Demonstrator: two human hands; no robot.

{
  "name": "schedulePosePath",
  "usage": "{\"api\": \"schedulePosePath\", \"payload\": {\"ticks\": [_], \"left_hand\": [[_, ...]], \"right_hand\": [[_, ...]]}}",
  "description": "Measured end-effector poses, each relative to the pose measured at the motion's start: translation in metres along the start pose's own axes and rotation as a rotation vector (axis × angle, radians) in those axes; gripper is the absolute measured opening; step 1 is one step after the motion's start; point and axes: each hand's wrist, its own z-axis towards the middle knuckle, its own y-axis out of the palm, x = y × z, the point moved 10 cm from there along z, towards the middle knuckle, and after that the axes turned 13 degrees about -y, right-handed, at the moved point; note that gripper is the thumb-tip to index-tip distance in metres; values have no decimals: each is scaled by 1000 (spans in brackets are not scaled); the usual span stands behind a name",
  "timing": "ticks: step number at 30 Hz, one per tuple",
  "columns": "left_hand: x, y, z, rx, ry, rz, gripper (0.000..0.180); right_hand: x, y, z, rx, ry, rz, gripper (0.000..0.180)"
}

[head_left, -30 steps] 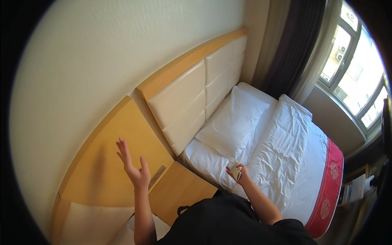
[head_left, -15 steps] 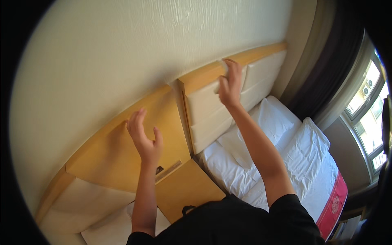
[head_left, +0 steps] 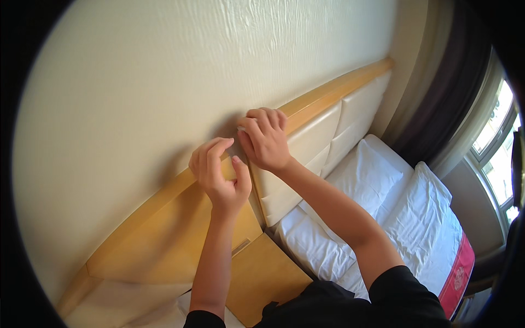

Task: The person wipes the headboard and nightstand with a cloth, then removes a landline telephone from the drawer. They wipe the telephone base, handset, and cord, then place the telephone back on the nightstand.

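Note:
My left hand (head_left: 221, 177) is raised before the wooden wall panel (head_left: 158, 235). Its fingers curve, and a gap parts them from the thumb; nothing shows between them. Up and to the right of it, my right hand (head_left: 266, 139) is closed, fingers bent over toward the thumb. A small pale bit shows at its fingertips, too little of it to name. This hand overlaps the near end of the cream padded headboard (head_left: 314, 134) with its wooden top rail; whether it touches the rail I cannot tell. The two hands are close together but apart.
Behind the hands rises a textured cream wall (head_left: 136, 82). At the right stands a bed with white pillows (head_left: 377, 172), rumpled white bedding and a red runner (head_left: 458, 276). A wooden nightstand top (head_left: 268, 273) lies below. Dark curtains (head_left: 445, 76) hang beside a bright window (head_left: 495, 147).
My right hand has come left and down, its fingers now bent closed. My left hand has moved right and slightly up, so the hands are much nearer each other.

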Motion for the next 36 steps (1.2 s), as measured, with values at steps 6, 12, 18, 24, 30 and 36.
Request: {"api": "schedulePosePath", "payload": {"ticks": [6,12,18,24,30,36], "left_hand": [[2,52,-3,-2,22,-110,21],[8,89,0,154,41,-200,18],[0,101,-16,194,85,-295,17],[-14,105,-25,302,55,-219,18],[-17,99,-31,334,68,-91,19],[8,105,-21,572,254,-120,20]], "right_hand": [[18,17,-9,-74,-32,185,17],[32,26,-19,-163,-123,204,26],[83,8,-31,-117,-152,198,38],[148,-9,-50,-119,-240,213,43],[230,-35,-82,-86,-276,110,46],[326,-60,-125,-51,-77,7,45]]}}
